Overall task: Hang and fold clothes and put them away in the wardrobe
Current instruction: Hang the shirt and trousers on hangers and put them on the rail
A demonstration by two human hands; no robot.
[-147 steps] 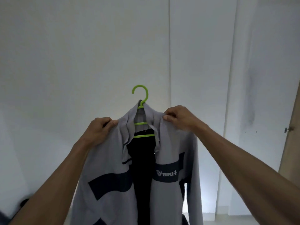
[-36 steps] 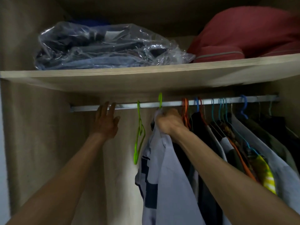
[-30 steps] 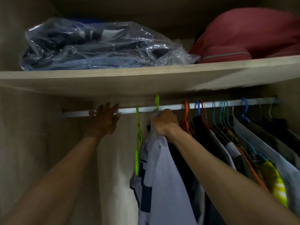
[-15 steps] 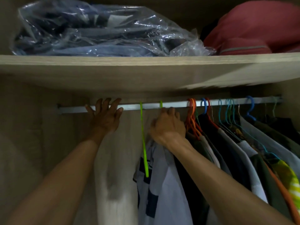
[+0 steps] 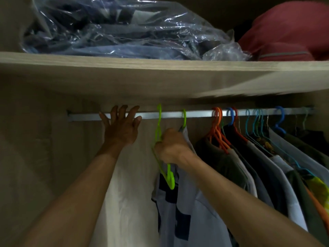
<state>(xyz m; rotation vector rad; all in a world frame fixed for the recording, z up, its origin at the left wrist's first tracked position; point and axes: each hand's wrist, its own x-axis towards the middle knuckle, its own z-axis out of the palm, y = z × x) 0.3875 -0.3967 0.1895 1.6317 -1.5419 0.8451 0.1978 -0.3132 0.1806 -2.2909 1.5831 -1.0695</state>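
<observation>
The wardrobe shelf (image 5: 124, 68) above both hands carries a clear plastic bag of folded dark clothes (image 5: 115, 29) over the left hand and a red bundle (image 5: 284, 32) beyond the right hand. Below the shelf, the metal hanging rail (image 5: 195, 114) runs across the compartment. The left hand (image 5: 121, 127) is raised with fingers spread and straight, its fingertips reaching the rail and holding nothing. Just right of it, an empty lime-green hanger (image 5: 160, 148) hangs from the rail, tilted edge-on. The right hand (image 5: 170, 147) is curled, gripping the collar area of the grey and navy jacket (image 5: 187, 211); its fingers also meet the empty hanger's frame. The jacket hangs from the rail on a second green hanger hook (image 5: 184, 118), directly above the right hand. Right of the right hand, a bare stretch of rail separates the jacket from a cluster of orange hangers (image 5: 218, 129), followed by blue and teal hangers (image 5: 256, 122) bearing closely packed garments (image 5: 267, 175). Left of the left hand, the rail ends at the wardrobe side wall (image 5: 35, 157), with open rail between them.
</observation>
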